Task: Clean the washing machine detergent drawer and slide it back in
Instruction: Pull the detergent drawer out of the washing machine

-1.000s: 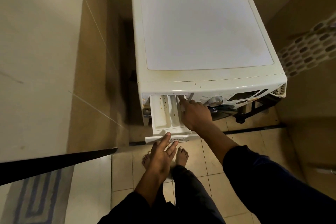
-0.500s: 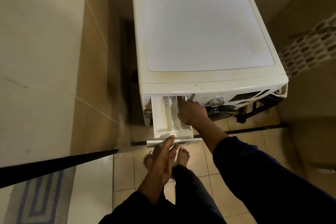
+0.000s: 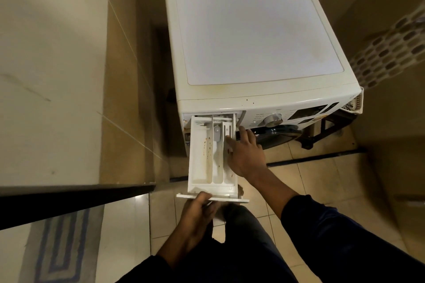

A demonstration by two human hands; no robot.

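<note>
There is one washing machine [image 3: 253,37], white with a flat top, and one detergent drawer [image 3: 202,161]. The drawer sticks far out of its slot at the left corner of the machine's front, and only its back end is inside. It has three long compartments side by side. The left and middle ones are flecked with rusty brown specks, and a small grey-white insert sits towards the back of the middle one.

Two hands are in view, both in dark sleeves. The left hand [image 3: 197,213] grips the drawer's front panel [image 3: 230,199] near its left end, with the fingers curled round the panel's edge. The right hand [image 3: 247,156] is spread with its fingers apart and fairly straight. It lies over the drawer's right wall, with one fingertip [image 3: 228,138] touching down in the right compartment. It holds nothing.

On the machine's front, right of the slot, there is one silver dial [image 3: 273,120] and one dark display [image 3: 308,112], with the dark round door [image 3: 278,135] just beneath them. A black stand [image 3: 322,131] shows under the machine's right front corner. The floor [image 3: 322,174] is beige tile. One striped mat [image 3: 62,248] lies at the floor's lower left corner, behind a dark ledge [image 3: 69,200]. A cream wall [image 3: 46,53] stands close on the left side. A patterned fabric [image 3: 391,53] hangs at the right edge.
</note>
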